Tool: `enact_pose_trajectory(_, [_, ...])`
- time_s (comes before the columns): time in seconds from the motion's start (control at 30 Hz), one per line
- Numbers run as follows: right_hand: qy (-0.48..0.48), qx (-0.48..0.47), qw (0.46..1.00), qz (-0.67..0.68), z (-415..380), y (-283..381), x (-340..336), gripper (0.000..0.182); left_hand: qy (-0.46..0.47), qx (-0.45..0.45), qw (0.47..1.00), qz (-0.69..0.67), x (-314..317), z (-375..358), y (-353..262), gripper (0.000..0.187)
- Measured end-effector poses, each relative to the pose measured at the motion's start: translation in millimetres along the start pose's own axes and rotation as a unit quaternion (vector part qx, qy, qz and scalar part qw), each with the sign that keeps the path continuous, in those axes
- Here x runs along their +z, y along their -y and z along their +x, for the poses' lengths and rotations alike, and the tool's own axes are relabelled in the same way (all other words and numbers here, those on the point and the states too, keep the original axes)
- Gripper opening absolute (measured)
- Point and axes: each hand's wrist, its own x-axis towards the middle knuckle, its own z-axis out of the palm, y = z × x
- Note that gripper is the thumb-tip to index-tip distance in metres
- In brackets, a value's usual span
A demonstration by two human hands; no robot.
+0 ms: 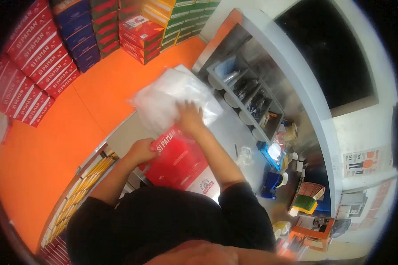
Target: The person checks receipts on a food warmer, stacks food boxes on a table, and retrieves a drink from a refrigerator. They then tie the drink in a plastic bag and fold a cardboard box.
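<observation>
A red cardboard box (pixel 174 161) printed "SI PAMAN", with a white lower part, lies close against my body. My left hand (pixel 141 150) is closed on its left upper corner, the thumb near the lettering. Beyond the box rests a pile of whitish, translucent plastic bags (pixel 163 95). On the near right part of that pile lies my right hand (pixel 190 117), fingers spread, the wrist passing over the box's upper right edge. No object shows within the right hand's fingers.
A metal counter (pixel 230 132) carries a divided tray (pixel 252 99) with utensils, a blue tape dispenser (pixel 269 154) and small items. Stacked red boxes (pixel 40 53) and other coloured boxes stand beyond the orange surface (pixel 93 101). Yellow-edged flat stacks (pixel 82 198) sit below left.
</observation>
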Motion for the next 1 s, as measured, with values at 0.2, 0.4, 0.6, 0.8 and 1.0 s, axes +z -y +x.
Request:
enact_pose_trajectory(0.2, [-0.126,-0.002,0.977,0.172,-78.4,-41.3,-55.8,0.058,0.077,0.095,0.990,-0.077,3.9,-40.1,12.0,0.034])
enact_pose_trajectory(0.4, [-0.209,0.237,0.895,0.315,-227.5,-166.0,-49.6,0.051,0.204,0.124,0.962,-0.131,-16.2,-111.1,-44.2,0.022])
enact_pose_trajectory(0.6, [-0.299,0.318,0.517,0.737,-378.9,-155.7,-33.7,0.075,0.173,0.192,0.952,-0.165,-12.9,-129.1,-35.7,0.017])
enact_pose_trajectory(0.8, [0.315,0.244,0.546,0.737,-398.8,-102.0,-18.0,0.064,0.037,0.491,0.870,-0.034,-22.3,-122.6,-50.4,0.023])
enact_pose_trajectory(1.0, [0.097,0.299,0.662,0.680,-381.6,-100.6,10.0,0.056,0.063,0.633,0.754,0.164,-47.5,-117.8,-82.0,0.018])
